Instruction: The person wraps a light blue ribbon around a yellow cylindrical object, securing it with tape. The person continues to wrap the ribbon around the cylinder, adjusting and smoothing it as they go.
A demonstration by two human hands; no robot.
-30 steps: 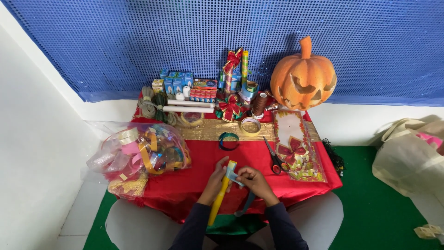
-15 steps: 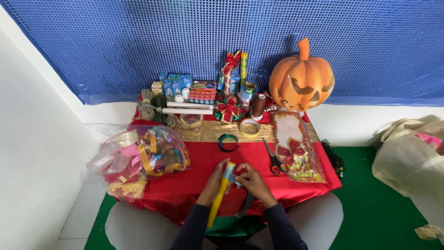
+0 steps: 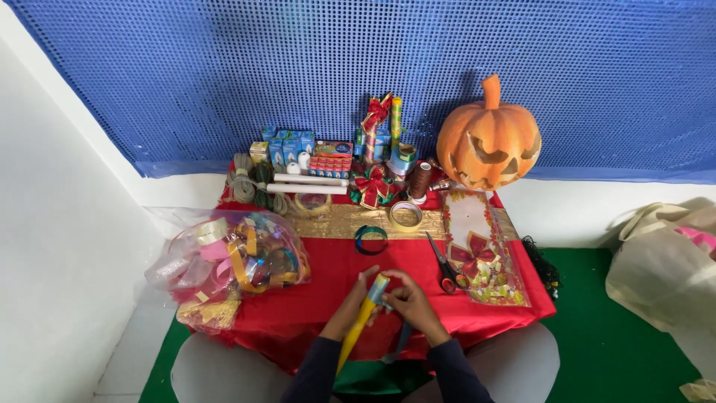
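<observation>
My left hand (image 3: 349,308) grips a long yellow tube (image 3: 358,328) that slants from my lap up over the front of the red table (image 3: 328,261). Its top end is wrapped in blue ribbon (image 3: 379,285). My right hand (image 3: 412,301) pinches that ribbon at the tube's tip, and a loose tail of it (image 3: 403,339) hangs down below my right wrist. Both hands meet at the table's front edge.
Red-handled scissors (image 3: 446,267) lie just right of my hands, beside a clear packet with a red bow (image 3: 481,254). A clear bag of ribbon rolls (image 3: 231,257) sits left. Tape rolls (image 3: 406,216), small boxes (image 3: 298,149) and a carved orange pumpkin (image 3: 488,142) line the back.
Both hands have kept working at the tube's top end, shifting slightly. The tube keeps the same slant.
</observation>
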